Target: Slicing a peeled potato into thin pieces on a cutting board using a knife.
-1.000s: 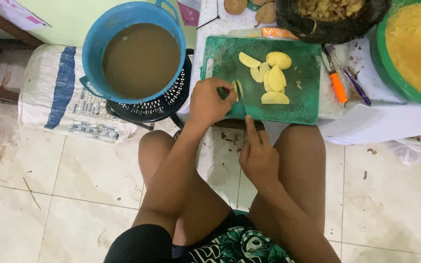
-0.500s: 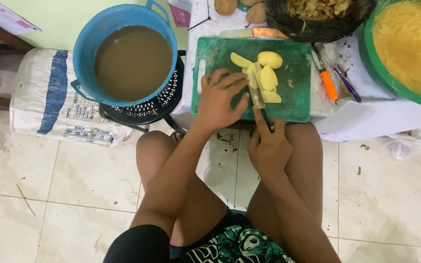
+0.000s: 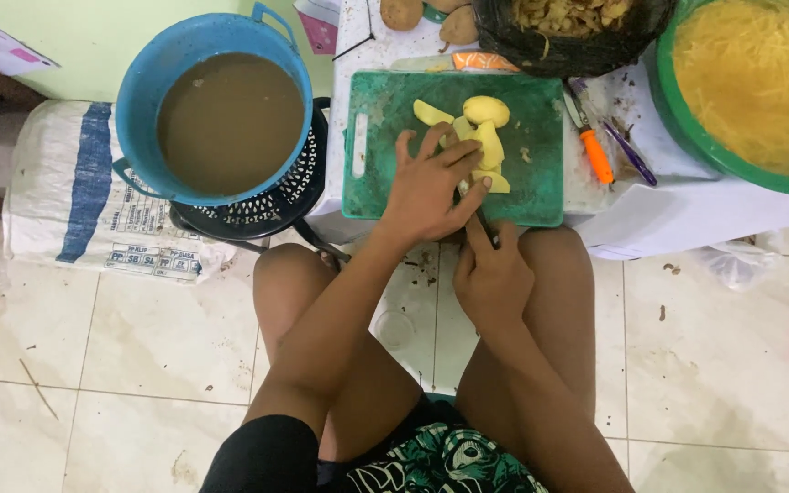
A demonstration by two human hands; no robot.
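A white woven sack (image 3: 84, 201) with a blue stripe lies on the glossy tiled floor, beside a round blue plastic tub (image 3: 221, 110) of murky brown water set on a black perforated stool. A green bowl (image 3: 687, 128) holds pale yellow shreds. The scuffed green cutting board (image 3: 367, 183), rectangular, carries several smooth potato slices (image 3: 484, 141). The left hand (image 3: 426, 187) presses spread fingers on the slices; the right hand (image 3: 490, 278) is curled around a knife (image 3: 478, 217), mostly hidden. One orange-handled peeler (image 3: 595, 151) lies right of the board.
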